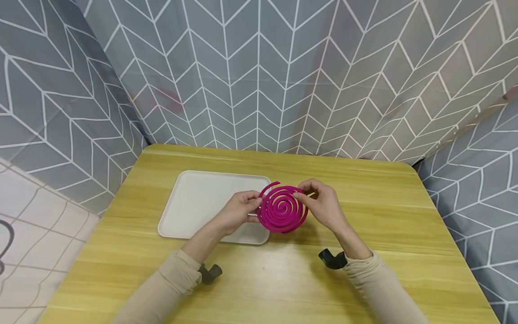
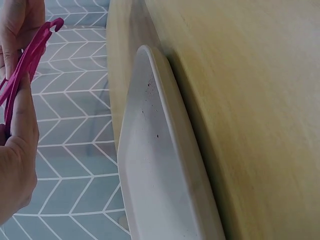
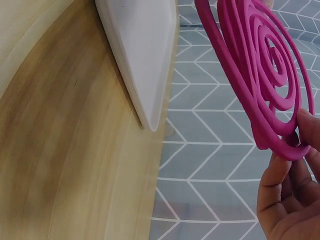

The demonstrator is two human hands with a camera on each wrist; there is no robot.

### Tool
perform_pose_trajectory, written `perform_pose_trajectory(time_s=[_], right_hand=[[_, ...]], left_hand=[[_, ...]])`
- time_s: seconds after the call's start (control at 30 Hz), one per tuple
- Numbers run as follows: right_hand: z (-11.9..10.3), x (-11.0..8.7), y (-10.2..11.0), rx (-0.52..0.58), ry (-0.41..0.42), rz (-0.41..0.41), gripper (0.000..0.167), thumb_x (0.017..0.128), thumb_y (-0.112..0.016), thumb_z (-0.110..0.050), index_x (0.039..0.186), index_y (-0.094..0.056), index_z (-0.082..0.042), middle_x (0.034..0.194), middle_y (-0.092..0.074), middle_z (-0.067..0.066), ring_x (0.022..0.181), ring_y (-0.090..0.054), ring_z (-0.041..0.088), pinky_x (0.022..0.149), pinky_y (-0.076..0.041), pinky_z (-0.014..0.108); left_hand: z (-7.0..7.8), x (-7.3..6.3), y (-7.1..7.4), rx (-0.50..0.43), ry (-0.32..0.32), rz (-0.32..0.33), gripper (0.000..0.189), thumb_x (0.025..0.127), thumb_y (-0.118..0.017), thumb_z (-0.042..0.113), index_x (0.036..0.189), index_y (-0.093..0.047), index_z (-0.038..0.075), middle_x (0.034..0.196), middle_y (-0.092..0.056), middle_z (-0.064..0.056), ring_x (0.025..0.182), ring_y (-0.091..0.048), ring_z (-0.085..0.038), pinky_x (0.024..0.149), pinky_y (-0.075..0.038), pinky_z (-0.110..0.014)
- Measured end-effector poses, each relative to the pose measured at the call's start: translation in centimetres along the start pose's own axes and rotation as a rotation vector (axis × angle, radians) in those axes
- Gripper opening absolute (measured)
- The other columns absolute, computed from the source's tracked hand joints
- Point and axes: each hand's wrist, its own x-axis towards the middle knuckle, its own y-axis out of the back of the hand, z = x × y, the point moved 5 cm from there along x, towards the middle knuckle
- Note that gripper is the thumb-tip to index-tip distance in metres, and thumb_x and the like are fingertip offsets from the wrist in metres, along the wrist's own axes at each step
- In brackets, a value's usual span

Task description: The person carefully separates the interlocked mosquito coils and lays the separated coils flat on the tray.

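Note:
A magenta mosquito coil (image 1: 284, 209), apparently two spirals nested together, is held up above the table between both hands. My left hand (image 1: 238, 208) pinches its left edge between thumb and fingers, over the tray's right part. On the opposite side, my right hand (image 1: 322, 204) grips the upper right edge with thumb and fingertips. From the right wrist, the coil (image 3: 239, 82) shows overlapping rings that stand slightly apart near the thumb. Seen nearly edge-on in the left wrist view, the coil (image 2: 31, 55) has a hooked loose end at its top.
A shallow white tray (image 1: 206, 198) lies on the wooden table (image 1: 384, 216), left of the coil, with a few dark specks at one end. Black curved pieces (image 1: 210, 273) sit by both cuffs. A grey patterned curtain (image 1: 259, 90) hangs behind the table.

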Motion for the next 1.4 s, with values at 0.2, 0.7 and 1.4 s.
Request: perform_pose_trajectory(time_s=[0.2,0.7,1.4], right_hand=[[0.2,0.0,-0.1,0.022,0.001,-0.038,0.013,0.089,-0.072,-0.012,0.095,-0.067,-0.003,0.082,-0.069,0.011,0.071,-0.06,0.012,0.064,-0.05,0.019],[-0.6,0.0,-0.2,0.017,0.055,-0.135,0.021,0.087,-0.073,-0.009,0.107,-0.07,-0.005,0.088,-0.07,0.01,0.071,-0.06,0.01,0.062,-0.052,0.019],[-0.1,-0.2,-0.8,0.019,0.037,-0.2,0.015,0.09,-0.07,-0.012,0.104,-0.068,-0.006,0.089,-0.071,0.01,0.073,-0.065,0.015,0.063,-0.055,0.02]], left_hand=[[0.1,-0.2,0.2,0.009,0.004,0.02,0.029,0.105,-0.041,0.009,0.122,-0.055,-0.009,0.091,-0.065,-0.002,0.081,-0.066,-0.009,0.075,-0.063,-0.029],[-0.1,0.1,1.1,-0.064,0.024,0.032,0.035,0.105,-0.041,0.007,0.136,-0.048,-0.005,0.107,-0.07,-0.009,0.081,-0.069,-0.008,0.075,-0.063,-0.027],[0.0,-0.3,0.7,-0.018,0.003,-0.05,0.032,0.102,-0.045,0.002,0.133,-0.049,-0.003,0.11,-0.071,-0.014,0.08,-0.07,-0.011,0.078,-0.063,-0.034]])
